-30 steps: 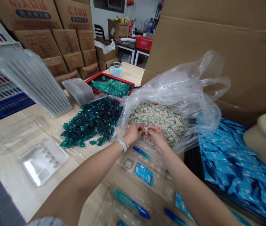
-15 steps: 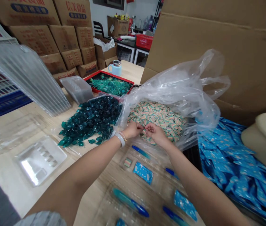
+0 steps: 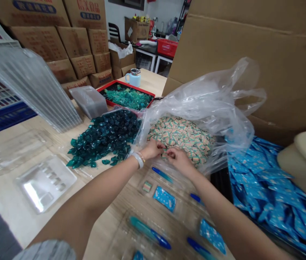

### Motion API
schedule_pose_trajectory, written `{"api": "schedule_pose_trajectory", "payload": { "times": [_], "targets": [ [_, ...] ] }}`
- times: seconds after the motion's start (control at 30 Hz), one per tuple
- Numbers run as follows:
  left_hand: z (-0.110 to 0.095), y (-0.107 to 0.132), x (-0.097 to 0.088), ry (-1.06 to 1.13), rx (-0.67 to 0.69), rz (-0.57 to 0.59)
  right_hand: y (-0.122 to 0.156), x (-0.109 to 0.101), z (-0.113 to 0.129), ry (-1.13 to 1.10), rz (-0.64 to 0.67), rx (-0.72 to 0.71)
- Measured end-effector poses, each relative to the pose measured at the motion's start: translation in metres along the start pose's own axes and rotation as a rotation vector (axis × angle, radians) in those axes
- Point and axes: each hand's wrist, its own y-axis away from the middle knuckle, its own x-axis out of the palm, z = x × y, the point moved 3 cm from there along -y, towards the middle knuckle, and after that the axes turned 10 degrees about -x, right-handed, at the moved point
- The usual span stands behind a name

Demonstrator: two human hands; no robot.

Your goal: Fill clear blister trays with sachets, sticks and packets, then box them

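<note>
My left hand (image 3: 151, 150) and my right hand (image 3: 178, 161) meet at the near edge of a heap of small tan-and-green tiles (image 3: 181, 139). Their fingertips pinch one small tile (image 3: 165, 154) between them. The heap lies in a crumpled transparent plastic bag (image 3: 201, 97). To the left of my left wrist is a pile of dark teal pods (image 3: 104, 139). Below my hands, a transparent blister tray (image 3: 147, 206) holds a blue pen-shaped piece (image 3: 162, 174), a blue sachet (image 3: 164, 198) and a small tile (image 3: 147, 186).
A red tray of lighter teal pieces (image 3: 127, 97) and a pale blue mug (image 3: 134, 78) stand beyond the pods. Stacked transparent trays (image 3: 31, 86) lean at left, before cardboard cartons (image 3: 74, 47). Blue sachets (image 3: 266, 195) fill a dark bin at right, beside a large cardboard sheet (image 3: 253, 50).
Both hands stay together at the heap's edge, their fingers shifting slightly around the small tile. My left hand has moved a little to the left, and the view has barely moved.
</note>
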Motion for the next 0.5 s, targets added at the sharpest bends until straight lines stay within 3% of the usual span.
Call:
{"api": "schedule_pose_trajectory", "payload": {
  "times": [0.13,0.3,0.5],
  "targets": [
    [0.0,0.005,0.001,-0.13,0.061,-0.071,0.009,0.006,0.008,0.122,-0.021,0.026],
    [0.004,0.013,-0.012,-0.253,0.043,-0.285,0.01,0.005,0.016,-0.054,0.045,-0.008],
    [0.003,0.015,-0.011,-0.319,0.167,-0.098,-0.004,0.007,0.008,-0.104,0.004,0.032]
  ]
}}
